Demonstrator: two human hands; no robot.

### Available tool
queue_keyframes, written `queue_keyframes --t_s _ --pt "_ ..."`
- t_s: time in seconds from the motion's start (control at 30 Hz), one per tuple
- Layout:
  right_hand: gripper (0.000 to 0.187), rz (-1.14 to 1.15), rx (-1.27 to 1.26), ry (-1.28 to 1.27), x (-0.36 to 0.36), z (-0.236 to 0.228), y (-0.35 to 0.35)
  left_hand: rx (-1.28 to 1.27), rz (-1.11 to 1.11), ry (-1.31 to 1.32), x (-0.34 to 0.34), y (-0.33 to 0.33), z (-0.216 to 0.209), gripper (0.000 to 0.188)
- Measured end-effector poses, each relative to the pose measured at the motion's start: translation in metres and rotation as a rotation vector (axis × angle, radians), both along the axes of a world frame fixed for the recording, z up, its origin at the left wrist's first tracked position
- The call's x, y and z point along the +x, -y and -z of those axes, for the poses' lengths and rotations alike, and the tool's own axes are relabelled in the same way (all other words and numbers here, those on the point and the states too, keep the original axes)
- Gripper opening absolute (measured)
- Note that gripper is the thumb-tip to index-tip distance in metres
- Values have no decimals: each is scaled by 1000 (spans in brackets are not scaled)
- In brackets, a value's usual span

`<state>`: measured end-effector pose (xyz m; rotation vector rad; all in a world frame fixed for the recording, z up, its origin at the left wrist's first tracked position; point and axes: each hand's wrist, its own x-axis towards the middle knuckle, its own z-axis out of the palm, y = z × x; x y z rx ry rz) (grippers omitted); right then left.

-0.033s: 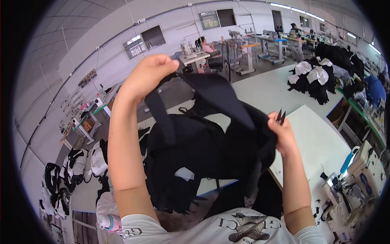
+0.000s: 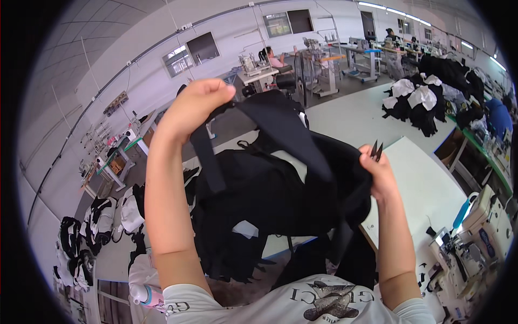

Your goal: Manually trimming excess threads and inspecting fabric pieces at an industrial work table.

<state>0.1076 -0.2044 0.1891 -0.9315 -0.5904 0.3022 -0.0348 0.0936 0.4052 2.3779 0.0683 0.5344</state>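
My left hand (image 2: 208, 100) is raised and closed on the upper end of a black cloth piece (image 2: 291, 132). Broad bands of the cloth hang from that grip, one dropping nearly straight and one slanting down to the right. My right hand (image 2: 379, 170) pinches the cloth's right edge, lower down. Dark pointed blades, like thread snips (image 2: 376, 151), stick up from the right fist; their handles are hidden. Below the raised cloth lies a heap of black fabric (image 2: 243, 205), and where one piece ends and the other starts is hard to see. A small white patch (image 2: 245, 229) shows on the heap.
A white tabletop (image 2: 404, 178) stretches ahead and right. A sewing machine (image 2: 469, 254) stands close on my right. Black and white cloth piles (image 2: 415, 100) lie far right, others (image 2: 100, 224) at left. A bottle (image 2: 145, 296) is by my left elbow.
My left hand has sunk slightly, and a fold of cloth now shows behind it. The right hand has shifted a little right and up, and the hanging band has swung slightly left.
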Motion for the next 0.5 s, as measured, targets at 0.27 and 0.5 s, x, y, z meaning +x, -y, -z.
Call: queue_keyframes --t_s 0.27,0.5 --pt "21 -123 -140 94 15 -21 18 -210 263 33 -16 -39 75 34" --pt "19 -214 -113 -60 12 -29 21 -450 320 174 -15 -37 114 32"
